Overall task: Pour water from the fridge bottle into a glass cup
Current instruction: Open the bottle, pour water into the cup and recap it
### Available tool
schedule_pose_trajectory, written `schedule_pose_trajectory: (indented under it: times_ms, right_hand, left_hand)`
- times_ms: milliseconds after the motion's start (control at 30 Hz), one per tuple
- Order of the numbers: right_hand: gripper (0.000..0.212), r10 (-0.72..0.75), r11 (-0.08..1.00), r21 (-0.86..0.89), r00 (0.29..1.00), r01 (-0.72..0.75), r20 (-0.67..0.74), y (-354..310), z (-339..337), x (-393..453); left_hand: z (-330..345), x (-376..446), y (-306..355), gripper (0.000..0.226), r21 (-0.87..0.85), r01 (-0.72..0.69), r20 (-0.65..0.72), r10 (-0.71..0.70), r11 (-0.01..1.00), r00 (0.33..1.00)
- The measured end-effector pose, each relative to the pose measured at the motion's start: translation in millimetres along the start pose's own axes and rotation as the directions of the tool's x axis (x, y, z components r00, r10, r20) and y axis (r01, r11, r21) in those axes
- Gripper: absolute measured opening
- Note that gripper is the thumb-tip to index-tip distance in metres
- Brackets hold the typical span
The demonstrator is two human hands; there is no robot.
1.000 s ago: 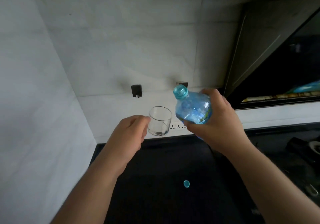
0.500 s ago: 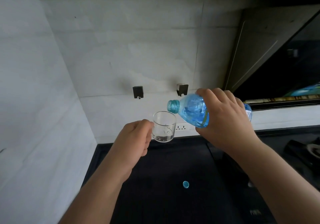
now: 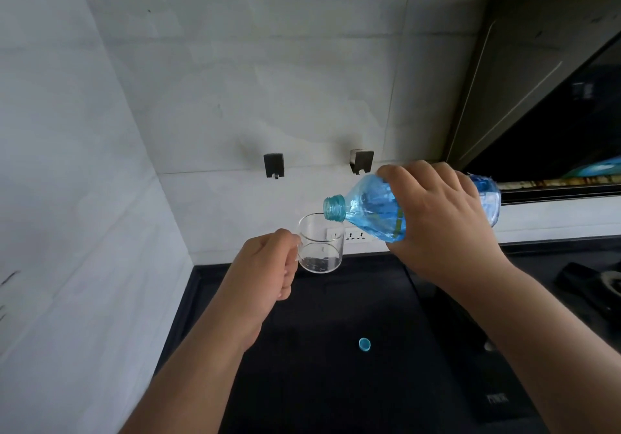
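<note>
Since a moment ago you've tipped the bottle [image 3: 373, 212] near level, right hand [image 3: 437, 222] clamped round it, mouth just over the rim of the glass cup [image 3: 321, 248] your left hand [image 3: 265, 272] grips by its side.

One head-worn view—forward and down (close) over the hands [image 3: 437, 218]—toward the wall [image 3: 268, 80].

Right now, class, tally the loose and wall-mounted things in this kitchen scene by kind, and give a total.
Blue bottle: 1
Glass cup: 1
Blue cap: 1
Wall hooks: 2
Total: 5
</note>
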State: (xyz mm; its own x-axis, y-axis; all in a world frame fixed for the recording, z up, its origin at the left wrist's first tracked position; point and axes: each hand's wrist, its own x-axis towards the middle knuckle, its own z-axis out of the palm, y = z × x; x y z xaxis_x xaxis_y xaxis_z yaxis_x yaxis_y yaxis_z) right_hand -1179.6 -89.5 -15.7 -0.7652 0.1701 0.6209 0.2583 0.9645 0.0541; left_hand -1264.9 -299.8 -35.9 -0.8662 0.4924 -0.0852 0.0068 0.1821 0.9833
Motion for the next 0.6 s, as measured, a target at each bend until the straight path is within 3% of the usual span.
schedule_pose_trajectory:
  times_ms: [600]
  right_hand:
    - [0.085,-0.085,0.994,-0.071,0.996,0.083,-0.023,4.0,-0.6,8.8]
  left_hand:
    - [-2.4,5.5,-5.5,0.052,0.004,-0.014,-0.017,0.014,1.000,1.000]
